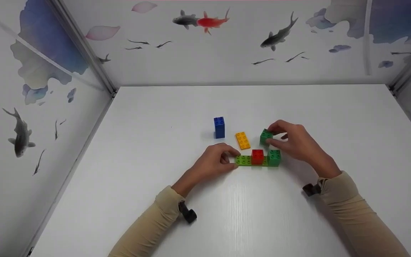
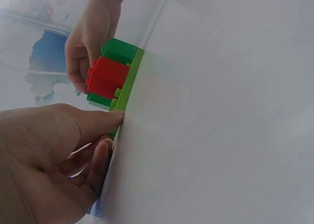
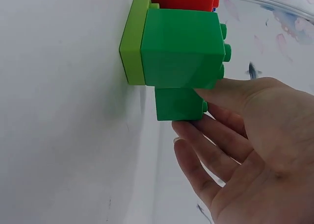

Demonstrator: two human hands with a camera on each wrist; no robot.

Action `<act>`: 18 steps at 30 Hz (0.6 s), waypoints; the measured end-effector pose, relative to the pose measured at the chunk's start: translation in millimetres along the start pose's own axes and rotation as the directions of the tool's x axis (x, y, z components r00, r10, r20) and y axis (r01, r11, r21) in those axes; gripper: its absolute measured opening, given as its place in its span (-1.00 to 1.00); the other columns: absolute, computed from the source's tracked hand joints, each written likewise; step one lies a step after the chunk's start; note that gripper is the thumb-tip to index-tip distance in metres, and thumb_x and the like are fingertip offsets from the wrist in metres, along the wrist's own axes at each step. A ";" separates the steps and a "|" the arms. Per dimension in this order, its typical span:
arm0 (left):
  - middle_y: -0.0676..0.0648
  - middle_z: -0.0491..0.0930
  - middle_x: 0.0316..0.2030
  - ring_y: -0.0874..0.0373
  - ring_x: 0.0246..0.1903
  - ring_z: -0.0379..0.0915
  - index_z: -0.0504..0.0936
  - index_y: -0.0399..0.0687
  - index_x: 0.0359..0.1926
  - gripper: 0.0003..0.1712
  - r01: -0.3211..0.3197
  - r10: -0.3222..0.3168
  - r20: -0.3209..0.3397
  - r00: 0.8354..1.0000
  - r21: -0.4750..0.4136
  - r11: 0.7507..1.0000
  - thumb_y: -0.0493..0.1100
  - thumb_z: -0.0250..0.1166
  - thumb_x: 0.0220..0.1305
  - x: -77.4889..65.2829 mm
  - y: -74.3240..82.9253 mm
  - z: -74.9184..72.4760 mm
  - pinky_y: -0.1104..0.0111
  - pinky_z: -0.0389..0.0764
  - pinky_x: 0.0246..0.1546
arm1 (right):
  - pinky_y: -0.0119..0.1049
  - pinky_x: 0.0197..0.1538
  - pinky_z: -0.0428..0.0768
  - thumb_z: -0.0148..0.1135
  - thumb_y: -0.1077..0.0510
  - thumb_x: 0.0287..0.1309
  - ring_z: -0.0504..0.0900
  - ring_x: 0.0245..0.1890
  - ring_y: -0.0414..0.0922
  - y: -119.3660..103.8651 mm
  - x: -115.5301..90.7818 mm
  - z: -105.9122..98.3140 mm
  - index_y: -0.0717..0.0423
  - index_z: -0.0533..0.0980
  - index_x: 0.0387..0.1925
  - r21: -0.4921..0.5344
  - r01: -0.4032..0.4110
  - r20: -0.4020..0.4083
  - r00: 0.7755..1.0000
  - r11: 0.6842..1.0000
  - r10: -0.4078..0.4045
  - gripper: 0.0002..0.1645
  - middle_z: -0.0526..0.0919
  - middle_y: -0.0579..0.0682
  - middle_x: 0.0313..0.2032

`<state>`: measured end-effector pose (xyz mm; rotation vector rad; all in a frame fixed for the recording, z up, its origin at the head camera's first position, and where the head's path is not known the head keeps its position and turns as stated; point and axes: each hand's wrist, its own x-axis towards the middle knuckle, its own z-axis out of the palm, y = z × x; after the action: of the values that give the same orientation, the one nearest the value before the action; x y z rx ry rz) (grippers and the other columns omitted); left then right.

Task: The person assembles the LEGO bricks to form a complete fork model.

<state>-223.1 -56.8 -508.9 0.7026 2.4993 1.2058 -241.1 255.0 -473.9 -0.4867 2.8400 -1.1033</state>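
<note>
A light green building-block plate (image 1: 243, 160) lies on the table, its left end pinched between thumb and fingers of my left hand (image 1: 214, 162). On it stand a red block (image 1: 257, 157) near the middle and a green block (image 1: 274, 158) at the right end. Just behind that end, my right hand (image 1: 294, 141) grips a second green block (image 1: 265, 136) between thumb and fingers. The right wrist view shows this gripped block (image 3: 179, 104) partly hidden by the green block on the plate (image 3: 184, 47).
Behind the plate a yellow flat block (image 1: 242, 140) lies on the white table (image 1: 155, 117). A tall blue block stack (image 1: 219, 127) stands upright farther back to the left. Printed walls (image 1: 227, 53) border the table at the back and sides.
</note>
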 end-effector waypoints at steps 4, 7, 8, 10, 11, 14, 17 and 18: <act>0.18 0.72 0.02 0.22 -0.20 0.54 0.80 0.14 0.17 -0.64 0.007 -0.007 0.000 1.000 -0.002 1.000 -0.15 0.52 0.38 -0.3 -0.3 0.2 0.45 0.64 -0.10 | 0.16 0.25 0.70 0.46 0.08 0.42 0.73 0.20 0.09 -2.7 -0.8 0.2 0.04 0.57 0.24 -0.009 -0.002 -0.003 1.000 1.000 0.002 -0.55 0.77 0.07 0.18; 0.19 0.72 0.02 0.21 -0.19 0.54 0.80 0.14 0.17 -0.64 0.011 -0.011 0.001 1.000 -0.002 1.000 -0.15 0.52 0.38 -0.4 -0.2 0.5 0.45 0.64 -0.10 | 0.16 0.24 0.71 0.46 0.10 0.43 0.73 0.21 0.10 -5.4 -1.4 0.4 0.03 0.56 0.28 -0.011 0.008 -0.011 1.000 1.000 -0.008 -0.53 0.77 0.07 0.19; 0.19 0.72 0.03 0.21 -0.19 0.54 0.80 0.14 0.17 -0.64 0.011 -0.011 0.001 1.000 -0.001 1.000 -0.15 0.52 0.38 -0.4 0.0 0.5 0.45 0.64 -0.10 | 0.16 0.24 0.71 0.46 0.11 0.43 0.73 0.21 0.10 -6.5 -1.8 0.4 0.03 0.56 0.28 -0.010 0.015 -0.016 1.000 1.000 -0.016 -0.53 0.77 0.07 0.19; 0.19 0.72 0.03 0.21 -0.19 0.54 0.79 0.15 0.17 -0.64 0.013 -0.013 0.003 1.000 -0.004 1.000 -0.14 0.52 0.39 -0.6 0.4 0.3 0.44 0.63 -0.09 | 0.16 0.22 0.71 0.46 0.11 0.42 0.74 0.21 0.12 -9.2 -2.6 0.2 0.03 0.57 0.28 -0.010 0.032 -0.026 0.999 0.999 -0.032 -0.53 0.77 0.07 0.19; 0.19 0.72 0.03 0.21 -0.19 0.54 0.79 0.15 0.17 -0.64 0.013 -0.013 0.003 1.000 -0.004 1.000 -0.14 0.52 0.39 -0.7 0.8 0.1 0.44 0.63 -0.09 | 0.16 0.21 0.71 0.46 0.12 0.42 0.74 0.21 0.12 -10.7 -3.1 0.1 0.03 0.57 0.28 -0.010 0.042 -0.031 0.999 0.999 -0.042 -0.53 0.78 0.07 0.18; 0.17 0.72 0.03 0.21 -0.19 0.54 0.79 0.13 0.17 -0.64 0.011 -0.011 0.003 1.000 -0.002 1.000 -0.15 0.52 0.39 -1.3 1.8 -0.6 0.44 0.64 -0.09 | 0.14 0.19 0.73 0.47 0.12 0.41 0.75 0.19 0.13 -14.5 -4.3 0.2 0.02 0.58 0.27 -0.012 0.065 -0.048 0.997 0.998 -0.066 -0.53 0.79 0.06 0.17; 0.14 0.72 0.03 0.21 -0.19 0.54 0.79 0.11 0.17 -0.64 0.006 -0.006 -0.001 1.000 0.007 1.000 -0.15 0.52 0.38 -1.8 2.5 -0.9 0.44 0.65 -0.09 | 0.11 0.16 0.75 0.48 0.11 0.40 0.77 0.17 0.11 -17.3 -4.4 1.4 0.01 0.58 0.26 -0.020 0.084 -0.062 0.994 0.996 -0.085 -0.54 0.80 0.04 0.16; 0.14 0.73 0.03 0.22 -0.19 0.54 0.79 0.11 0.17 -0.64 0.004 -0.004 -0.001 1.000 0.008 1.000 -0.15 0.52 0.38 -1.8 2.4 -0.8 0.45 0.65 -0.09 | 0.10 0.15 0.75 0.48 0.12 0.40 0.78 0.16 0.10 -18.0 -4.6 1.9 0.01 0.58 0.26 -0.022 0.090 -0.066 0.994 0.996 -0.091 -0.54 0.80 0.04 0.15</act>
<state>-221.2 -57.0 -506.4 0.6989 2.5072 1.1955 -231.5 242.7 -463.6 -0.5968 2.9152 -1.1293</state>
